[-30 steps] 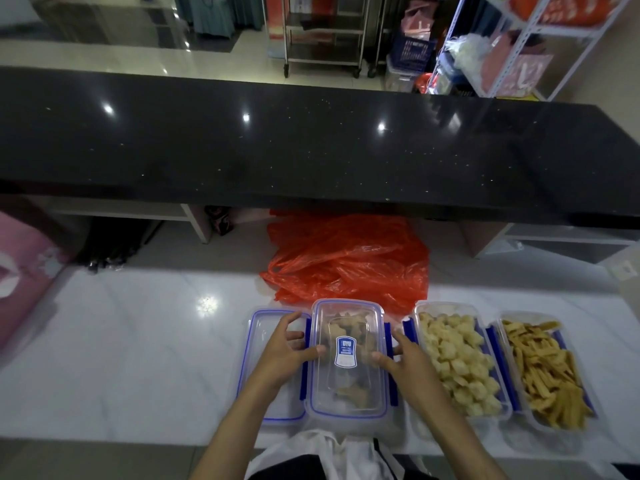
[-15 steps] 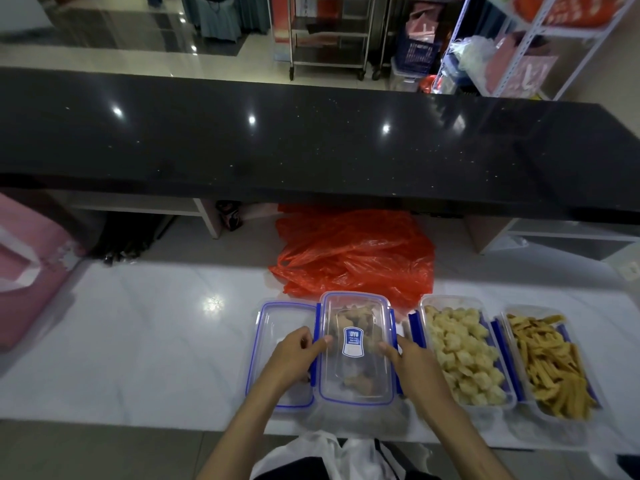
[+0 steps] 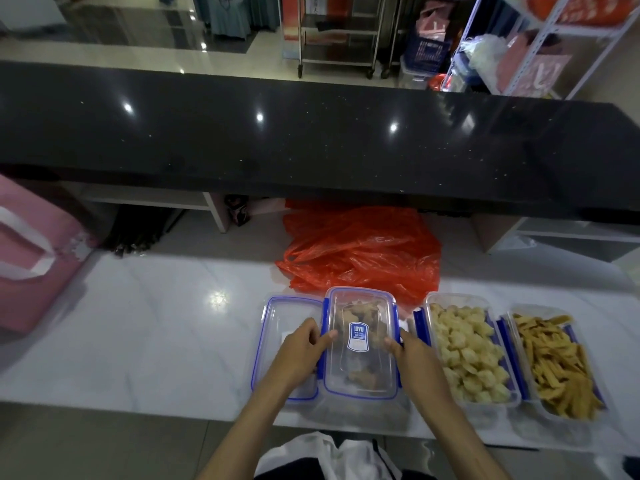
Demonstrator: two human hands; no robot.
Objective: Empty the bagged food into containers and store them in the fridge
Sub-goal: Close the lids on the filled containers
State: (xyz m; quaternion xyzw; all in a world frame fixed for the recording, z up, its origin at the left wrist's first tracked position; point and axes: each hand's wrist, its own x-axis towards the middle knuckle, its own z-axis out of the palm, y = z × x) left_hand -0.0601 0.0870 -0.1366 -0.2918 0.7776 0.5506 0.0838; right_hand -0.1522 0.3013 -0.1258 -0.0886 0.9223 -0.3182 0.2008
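With both hands, left hand [image 3: 300, 353] and right hand [image 3: 414, 355], gripping the long sides of the lidded container [image 3: 360, 344] at the near surface [image 3: 145, 327] edge, uneven pressing could leave a clip unlatched or tip it off toward the floor.

**White marble desk and what sits on it**

The glossy white desk [image 3: 145, 327] carries a crumpled red plastic bag [image 3: 363, 251] at the back. In front stand a loose clear lid [image 3: 280, 320], a lidded container [image 3: 360, 344], and two open containers: pale chunks [image 3: 467, 355], then yellow strips [image 3: 554, 365]. A pink bag [image 3: 31, 251] sits far left.
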